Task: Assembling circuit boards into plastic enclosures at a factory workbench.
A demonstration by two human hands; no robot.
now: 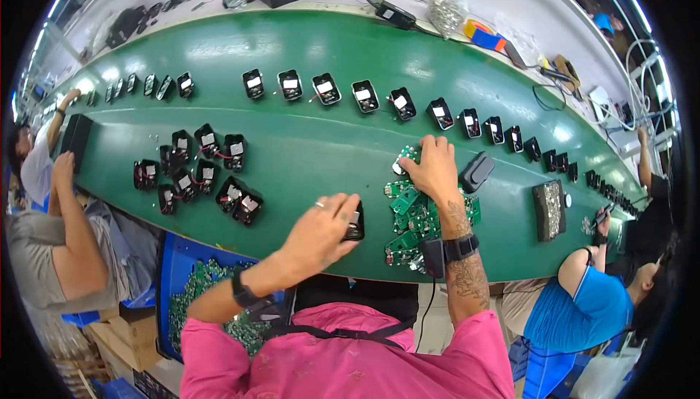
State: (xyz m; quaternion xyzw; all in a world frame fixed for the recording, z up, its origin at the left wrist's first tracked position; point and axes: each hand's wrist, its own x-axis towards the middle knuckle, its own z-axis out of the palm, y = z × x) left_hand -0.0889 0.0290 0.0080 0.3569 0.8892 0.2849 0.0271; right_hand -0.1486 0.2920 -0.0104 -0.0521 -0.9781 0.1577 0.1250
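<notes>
A long green workbench (313,133) is being used as the carrying surface. Toward its far edge, a row of open black cases (365,96) is being kept spaced out, curving to the right end, probably so that each can be reached singly. A blue tray (163,293) is being kept below the near edge, left of the body, its walls apparently containing a heap of loose boards. Nearer the left end, a cluster of black cases (207,177) with red wires is being gathered closely, perhaps as a separate batch. By the near edge, right of the middle, a pile of green circuit boards (415,217) is being kept, seemingly within easy reach. The left hand (317,233) is being held low over the near edge, its fingers half curled around a small black case (356,228), presumably to steady it. The right hand (435,169) is being stretched over the pile's far side, thumb and forefinger parted a little, the thumb being laid against a single board (405,157); whether it is being gripped or merely touched cannot be told.
</notes>
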